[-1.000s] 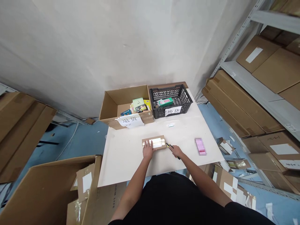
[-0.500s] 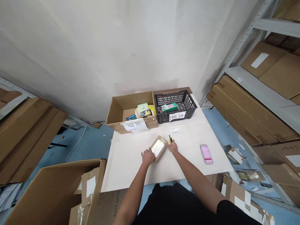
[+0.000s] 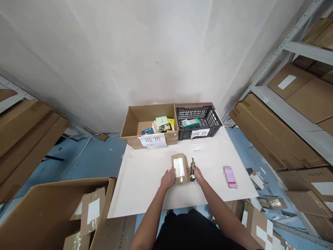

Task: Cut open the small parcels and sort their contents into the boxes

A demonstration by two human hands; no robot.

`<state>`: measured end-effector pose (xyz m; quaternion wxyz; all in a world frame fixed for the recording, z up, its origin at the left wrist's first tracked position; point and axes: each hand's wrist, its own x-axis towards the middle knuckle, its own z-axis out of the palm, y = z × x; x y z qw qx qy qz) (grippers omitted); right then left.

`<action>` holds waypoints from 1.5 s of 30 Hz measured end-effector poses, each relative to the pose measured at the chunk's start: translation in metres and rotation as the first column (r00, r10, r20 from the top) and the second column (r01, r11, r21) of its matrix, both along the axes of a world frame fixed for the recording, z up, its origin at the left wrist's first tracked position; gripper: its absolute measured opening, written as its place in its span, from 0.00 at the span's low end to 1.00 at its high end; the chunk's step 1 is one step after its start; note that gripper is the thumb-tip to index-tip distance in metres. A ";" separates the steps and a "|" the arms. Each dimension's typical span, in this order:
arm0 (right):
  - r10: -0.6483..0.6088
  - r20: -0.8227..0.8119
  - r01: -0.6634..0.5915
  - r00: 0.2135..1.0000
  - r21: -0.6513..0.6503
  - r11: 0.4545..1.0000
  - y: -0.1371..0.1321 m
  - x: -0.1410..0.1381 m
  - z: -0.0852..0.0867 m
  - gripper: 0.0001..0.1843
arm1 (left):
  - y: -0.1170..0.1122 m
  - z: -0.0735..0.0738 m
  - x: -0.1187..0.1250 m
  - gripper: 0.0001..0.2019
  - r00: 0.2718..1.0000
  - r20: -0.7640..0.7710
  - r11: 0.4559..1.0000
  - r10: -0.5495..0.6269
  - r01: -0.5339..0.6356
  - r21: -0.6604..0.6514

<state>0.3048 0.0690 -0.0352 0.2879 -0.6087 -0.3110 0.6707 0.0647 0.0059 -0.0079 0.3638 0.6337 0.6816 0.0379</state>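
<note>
A small cardboard box [image 3: 186, 177] with a white label and clear tape lies on the white table [image 3: 140, 187], close to straight in front of me. My left hand [image 3: 168, 177] grips its left side, fingers against the edge by the label. My right hand [image 3: 197, 173] is closed round a black and yellow utility knife [image 3: 192, 175], which points away from me beside the box's right side. The right fingertips are at or near the box; whether they touch it I cannot tell.
Behind stand an open carton [image 3: 151, 108] of small packages and a black plastic crate [image 3: 215, 128] holding a green box. A pink blurred item [image 3: 230, 177] lies at right, a small white piece [image 3: 196, 149] near the crate. A large carton [image 3: 52, 215] of parcels stands lower left; shelves flank both sides.
The cardboard box has turned from slanted to nearly straight and shifted slightly right. The knife has come upright alongside it in my right hand. The view has shifted a little.
</note>
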 end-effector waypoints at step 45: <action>0.429 0.891 -0.737 0.148 -0.190 0.648 0.019 -0.225 0.070 0.17 | 0.004 0.010 -0.106 0.50 0.988 -0.059 0.989 0.144 -0.145 -0.012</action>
